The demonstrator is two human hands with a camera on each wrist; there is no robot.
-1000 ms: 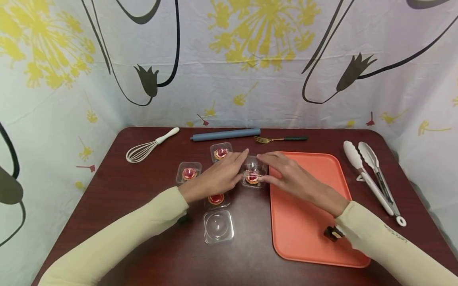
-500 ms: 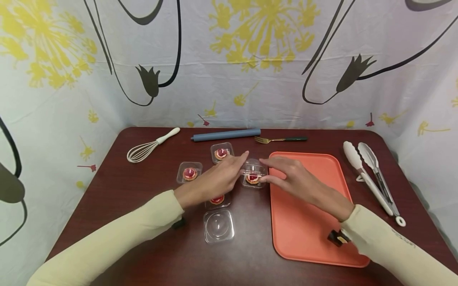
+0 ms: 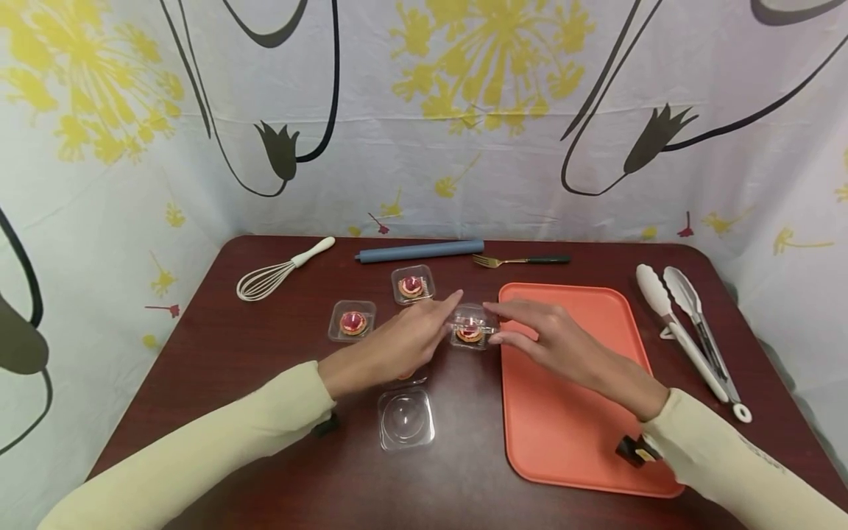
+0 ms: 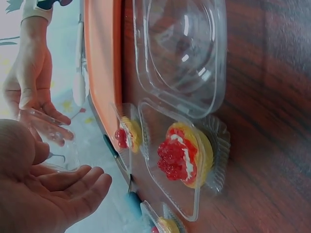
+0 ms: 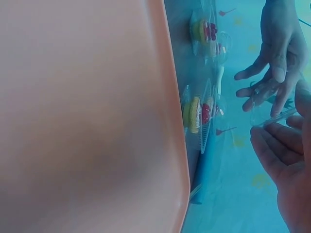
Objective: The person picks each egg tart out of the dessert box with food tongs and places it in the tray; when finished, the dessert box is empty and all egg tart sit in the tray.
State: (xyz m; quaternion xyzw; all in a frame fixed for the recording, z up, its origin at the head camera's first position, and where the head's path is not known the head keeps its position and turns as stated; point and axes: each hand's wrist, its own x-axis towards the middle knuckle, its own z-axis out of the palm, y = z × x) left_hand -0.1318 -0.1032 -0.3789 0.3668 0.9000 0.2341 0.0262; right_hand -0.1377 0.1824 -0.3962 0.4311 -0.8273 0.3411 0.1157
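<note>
A clear plastic domed lid (image 3: 473, 315) is held between both hands, above a small red-topped tart (image 3: 469, 336) in a clear square container. My left hand (image 3: 405, 337) pinches the lid's left side, and my right hand (image 3: 553, 338) pinches its right side. In the left wrist view, the lid (image 4: 72, 151) hangs raised, apart from the tarts on the table. Another clear lid (image 3: 405, 419) lies on the table nearer the body. A container with a tart (image 4: 182, 155) sits beside that lid, mostly hidden by my left arm in the head view.
Two more boxed tarts, a back one (image 3: 411, 285) and a left one (image 3: 353, 322), sit near the left hand. An orange tray (image 3: 576, 434) lies under the right forearm. Behind are a whisk (image 3: 278, 272), blue rolling pin (image 3: 420, 251) and fork (image 3: 520, 260); tongs (image 3: 695, 331) lie right.
Both hands have moved slightly nearer the body, bringing the lid lower over the tart. The left arm now covers more of the tart container below it.
</note>
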